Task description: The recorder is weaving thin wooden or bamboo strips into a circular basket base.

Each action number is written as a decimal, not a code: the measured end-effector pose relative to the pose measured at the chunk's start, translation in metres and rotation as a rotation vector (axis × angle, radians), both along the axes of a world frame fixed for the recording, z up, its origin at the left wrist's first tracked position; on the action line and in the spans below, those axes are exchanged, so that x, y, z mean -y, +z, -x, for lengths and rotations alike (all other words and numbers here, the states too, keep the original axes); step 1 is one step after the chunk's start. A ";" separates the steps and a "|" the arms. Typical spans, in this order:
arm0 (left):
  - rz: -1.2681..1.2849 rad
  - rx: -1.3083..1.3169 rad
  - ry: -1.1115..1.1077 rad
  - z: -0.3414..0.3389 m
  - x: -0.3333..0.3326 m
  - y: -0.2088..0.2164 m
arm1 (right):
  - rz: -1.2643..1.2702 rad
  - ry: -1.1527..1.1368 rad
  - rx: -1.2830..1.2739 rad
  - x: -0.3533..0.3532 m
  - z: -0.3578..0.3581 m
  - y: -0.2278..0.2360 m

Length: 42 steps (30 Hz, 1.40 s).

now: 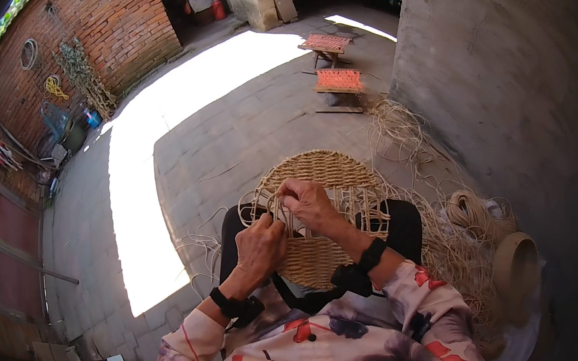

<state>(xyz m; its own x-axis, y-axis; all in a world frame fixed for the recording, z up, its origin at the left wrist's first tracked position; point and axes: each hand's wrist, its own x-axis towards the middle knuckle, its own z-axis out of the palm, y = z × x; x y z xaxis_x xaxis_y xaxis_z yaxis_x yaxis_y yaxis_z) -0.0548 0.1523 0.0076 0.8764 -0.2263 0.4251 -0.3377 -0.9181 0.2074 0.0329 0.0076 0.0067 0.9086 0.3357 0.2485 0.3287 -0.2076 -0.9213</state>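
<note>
A half-woven straw-coloured basket [324, 167] rests on my lap between my dark-trousered knees. Its far and near parts are densely woven, while bare strands span the gap between them. At the left side of this gap, my left hand [261, 247] is closed with its fingertips pinching a strand of cord. Just beyond and to the right, my right hand [311, 206] reaches across the basket, thumb and fingers pinched on cord near the left rim. Exactly which strand each hand grips is partly hidden by the fingers. Loose cord ends stick out left of the basket.
Loose cord [436, 238] lies heaped on my right, with a coiled bundle [468, 209] and a tan round band-like object [515, 268]. Two low stools with red woven seats [340, 79] stand ahead. A grey wall [516, 87] rises on the right, a brick wall [98, 13] far left.
</note>
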 end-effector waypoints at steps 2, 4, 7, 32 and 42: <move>-0.017 -0.025 -0.027 0.000 0.000 0.002 | 0.431 -0.044 0.265 -0.006 0.000 -0.008; 0.024 -0.079 -0.058 0.001 -0.004 -0.002 | 0.565 -0.094 0.254 -0.011 0.018 0.001; 0.024 -0.097 -0.043 0.004 -0.007 0.005 | 0.634 -0.088 0.154 -0.026 0.025 -0.005; -0.029 -0.064 -0.207 -0.017 0.038 -0.005 | -0.026 -0.033 0.024 0.055 -0.002 -0.017; 0.066 -0.194 -0.238 -0.009 0.033 -0.001 | 0.456 -0.145 0.251 0.047 0.038 -0.037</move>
<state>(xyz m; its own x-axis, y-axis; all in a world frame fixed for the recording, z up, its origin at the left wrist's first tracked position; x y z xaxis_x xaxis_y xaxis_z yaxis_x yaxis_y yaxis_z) -0.0454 0.1197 0.0064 0.8685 -0.4118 0.2759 -0.4894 -0.8005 0.3458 -0.0047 -0.0390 -0.0302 0.8853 0.3356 0.3220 0.4650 -0.6277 -0.6243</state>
